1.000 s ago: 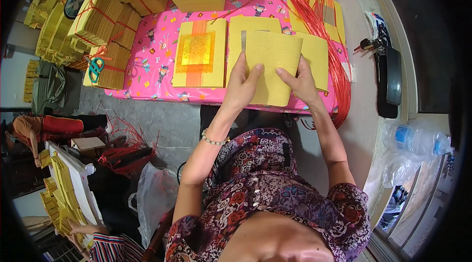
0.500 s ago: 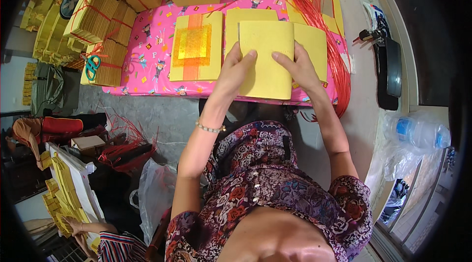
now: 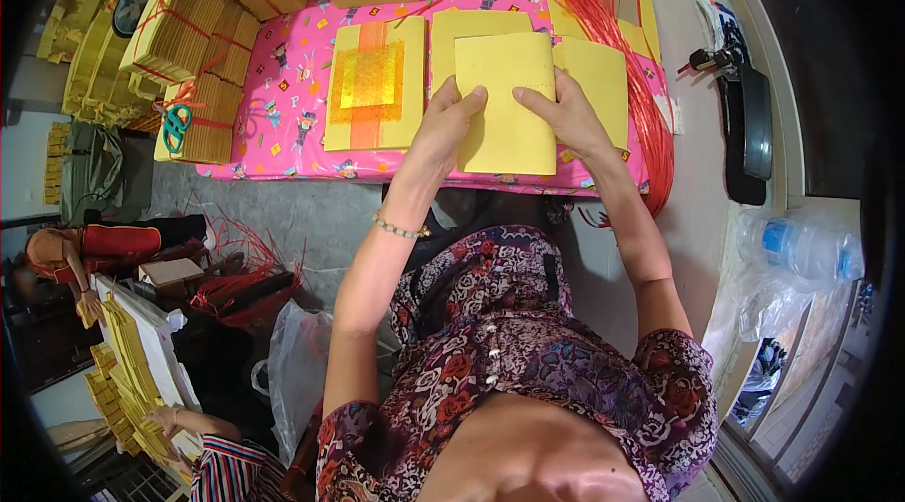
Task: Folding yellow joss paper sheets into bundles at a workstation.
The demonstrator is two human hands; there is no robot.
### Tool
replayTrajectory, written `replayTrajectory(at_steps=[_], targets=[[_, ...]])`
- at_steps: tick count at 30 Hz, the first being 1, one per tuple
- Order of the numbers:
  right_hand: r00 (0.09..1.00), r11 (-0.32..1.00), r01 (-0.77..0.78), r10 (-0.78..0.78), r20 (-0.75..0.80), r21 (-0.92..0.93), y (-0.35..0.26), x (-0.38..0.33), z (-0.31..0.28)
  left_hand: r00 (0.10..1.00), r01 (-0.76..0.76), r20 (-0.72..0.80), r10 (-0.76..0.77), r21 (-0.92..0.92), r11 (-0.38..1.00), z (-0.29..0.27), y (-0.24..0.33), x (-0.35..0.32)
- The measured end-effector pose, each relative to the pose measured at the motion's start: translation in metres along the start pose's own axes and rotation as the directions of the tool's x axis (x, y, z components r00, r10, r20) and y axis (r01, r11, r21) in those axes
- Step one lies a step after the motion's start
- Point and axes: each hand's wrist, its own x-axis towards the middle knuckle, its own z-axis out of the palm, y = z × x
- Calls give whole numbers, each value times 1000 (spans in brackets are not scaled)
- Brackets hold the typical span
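Note:
Between my two hands is a stack of yellow paper sheets (image 3: 506,125), gripped by its left and right sides above the table's near edge. My left hand (image 3: 451,118) has its thumb on the top face and its fingers behind the left side. On the opposite side my right hand (image 3: 564,115) grips likewise, thumb on top. Behind the held stack lie more yellow sheets (image 3: 485,24), partly covered, and another yellow stack (image 3: 603,92) to the right. To the left rests a yellow stack with an orange band and gold square (image 3: 375,82).
Bundles of yellow paper (image 3: 184,35) tied with red string stand at the left of the pink patterned table cover (image 3: 283,139), with green-handled scissors (image 3: 176,128). Red plastic strings (image 3: 632,59) drape over the right side. Two other people work at a lower-left table (image 3: 156,342).
The held stack has moved slightly away from me and to the left, both hands with it. At lower left, the other people's hands have shifted over their yellow papers.

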Motion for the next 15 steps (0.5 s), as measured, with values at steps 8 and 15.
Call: replayTrajectory(at_steps=[8, 15], targets=[[978, 978, 209, -208, 12, -19, 0, -13, 1, 968, -247, 6, 250, 183, 952, 19, -1, -20], [969, 964, 249, -248, -19, 97, -2, -21, 2, 909, -414, 34, 415, 175, 893, 28, -3, -28]])
